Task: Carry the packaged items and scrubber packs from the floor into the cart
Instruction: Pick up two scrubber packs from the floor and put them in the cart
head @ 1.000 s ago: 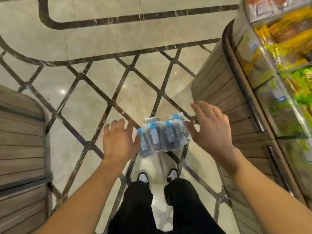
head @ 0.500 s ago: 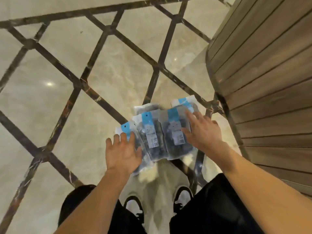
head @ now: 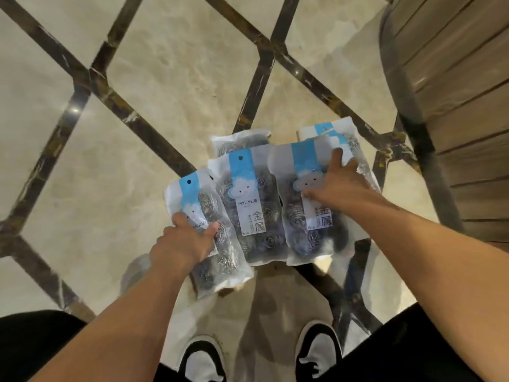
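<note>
The scrubber packs (head: 272,199) lie in an overlapping fan on the floor (head: 165,86), just ahead of the person's shoes (head: 203,359), each clear bag showing coils of steel wool under a blue-and-white header card. Their long axes run roughly away from the person, headers at the far end, with the leftmost pack tilted so its header leans left. Two more packs peek out from beneath at the far side of the pile. The left hand (head: 183,244) rests on the lower half of the leftmost pack (head: 209,232), fingers curled over its left edge and thumb pressed onto the film, so it appears to be gripping that bag. The right hand (head: 336,186) lies on the rightmost front pack (head: 308,216) with fingers spread and fairly straight, pressing rather than pinching. Both hands are therefore already on the pile, one at each flank, and the middle pack (head: 248,205) sits between them untouched. Gathering the fan likely means drawing both flanks inward. A wooden slatted fixture (head: 454,106) stands close by on the right, near the pile's far right corner. No cart is in view.
</note>
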Motion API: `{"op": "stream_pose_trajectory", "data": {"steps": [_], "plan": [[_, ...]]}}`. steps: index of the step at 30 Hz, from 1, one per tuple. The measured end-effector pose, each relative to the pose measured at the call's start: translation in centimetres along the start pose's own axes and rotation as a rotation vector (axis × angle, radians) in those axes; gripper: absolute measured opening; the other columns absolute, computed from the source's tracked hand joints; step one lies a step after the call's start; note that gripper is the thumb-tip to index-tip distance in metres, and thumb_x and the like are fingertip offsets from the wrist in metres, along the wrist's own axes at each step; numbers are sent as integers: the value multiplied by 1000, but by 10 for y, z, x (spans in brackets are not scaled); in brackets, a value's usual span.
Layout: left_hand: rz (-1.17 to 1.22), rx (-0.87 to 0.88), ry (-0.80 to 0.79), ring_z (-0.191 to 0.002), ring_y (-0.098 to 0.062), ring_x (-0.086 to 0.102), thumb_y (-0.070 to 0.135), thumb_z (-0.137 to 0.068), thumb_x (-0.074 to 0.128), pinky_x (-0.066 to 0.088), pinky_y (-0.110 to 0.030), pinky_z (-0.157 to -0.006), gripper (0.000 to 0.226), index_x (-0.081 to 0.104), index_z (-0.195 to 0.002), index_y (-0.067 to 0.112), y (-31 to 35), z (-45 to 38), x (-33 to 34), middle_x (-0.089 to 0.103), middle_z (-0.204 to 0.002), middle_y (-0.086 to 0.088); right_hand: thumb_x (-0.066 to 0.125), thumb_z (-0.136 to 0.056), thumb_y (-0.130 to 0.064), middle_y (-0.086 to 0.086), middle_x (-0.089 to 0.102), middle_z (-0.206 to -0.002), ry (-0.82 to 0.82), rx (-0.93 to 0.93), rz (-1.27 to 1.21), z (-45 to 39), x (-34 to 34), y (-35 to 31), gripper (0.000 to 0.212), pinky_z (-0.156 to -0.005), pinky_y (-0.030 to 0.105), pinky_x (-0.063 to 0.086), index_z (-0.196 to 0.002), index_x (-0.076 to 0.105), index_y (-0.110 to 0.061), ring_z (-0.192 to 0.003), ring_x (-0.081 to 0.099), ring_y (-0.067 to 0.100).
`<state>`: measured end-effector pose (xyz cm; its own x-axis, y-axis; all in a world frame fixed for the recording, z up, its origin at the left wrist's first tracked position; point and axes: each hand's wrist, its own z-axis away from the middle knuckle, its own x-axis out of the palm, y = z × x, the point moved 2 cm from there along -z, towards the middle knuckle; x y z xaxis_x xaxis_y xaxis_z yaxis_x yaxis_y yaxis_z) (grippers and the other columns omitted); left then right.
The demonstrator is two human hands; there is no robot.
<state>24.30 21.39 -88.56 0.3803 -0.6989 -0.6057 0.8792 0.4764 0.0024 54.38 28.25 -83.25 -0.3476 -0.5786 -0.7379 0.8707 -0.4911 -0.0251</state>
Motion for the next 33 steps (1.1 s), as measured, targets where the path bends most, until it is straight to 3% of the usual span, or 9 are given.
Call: {"op": "stream_pose_trajectory", "data": {"steps": [4,8,11,13,17,22,27,30,33], "plan": [[389,-70,-169,-138,-43,47,69,-97,52,39,-44,-114,97,16,-158,4,1,-14,13,40,-154,-21,85,-83,-44,27,16,-162,10,27,-137,2,1,7,126,-107,45,43,-162,-10,-18,-139,44,48],[723,-156,-38,-133,-37,52,35,-87,85,44,-42,-104,102,11,-150,3,0,-16,9,49,-142,-17,91,-79,-38,31,19,-162,7,66,-231,0,4,8,136,-110,48,42,-162,-14,-17,-141,43,49],[789,-189,-7,-129,-34,56,33,-78,93,47,-40,-101,112,13,-149,3,-5,-17,8,52,-134,-14,95,-75,-33,28,22,-164,-10,127,-345,-2,4,6,143,-114,51,40,-162,-16,-15,-146,39,47],[838,-200,-29,-121,-31,61,43,-63,100,53,-42,-102,123,22,-149,2,-5,-15,8,57,-125,-9,94,-77,-26,26,40,-157,-35,143,-393,-3,3,5,132,-114,50,44,-164,-3,-8,-142,46,43],[917,-137,-32,-97,-26,77,75,-13,97,63,-48,-90,132,66,-125,13,-25,-45,33,79,-111,-4,92,-78,-17,16,69,-130,-93,117,-376,-2,3,10,68,-97,41,54,-136,59,-6,-119,65,33],[1068,119,-110,-89,-20,79,60,-65,93,63,-37,-83,63,73,-113,24,22,14,7,82,-103,0,90,-78,-37,10,69,-130,-61,43,-447,3,4,5,73,-106,49,51,-138,55,-16,-121,64,34],[922,276,33,-111,-16,69,65,-37,98,58,-42,-96,113,45,-133,39,39,31,7,67,-125,11,69,-86,-64,3,58,-148,-43,-6,-534,6,9,-8,89,-116,55,41,-154,28,-25,-138,53,34],[972,254,29,-112,-17,69,58,-57,97,61,-41,-92,102,40,-139,38,43,34,4,63,-130,8,61,-97,-55,9,53,-153,-5,34,-615,2,5,-6,88,-116,53,42,-162,13,-20,-140,52,36],[1085,205,26,-99,-11,73,38,-77,91,60,-30,-74,75,44,-136,39,44,35,-3,67,-118,14,60,-101,-42,15,56,-148,65,108,-702,-2,-5,-2,74,-103,39,48,-158,25,-9,-132,58,35]]}}
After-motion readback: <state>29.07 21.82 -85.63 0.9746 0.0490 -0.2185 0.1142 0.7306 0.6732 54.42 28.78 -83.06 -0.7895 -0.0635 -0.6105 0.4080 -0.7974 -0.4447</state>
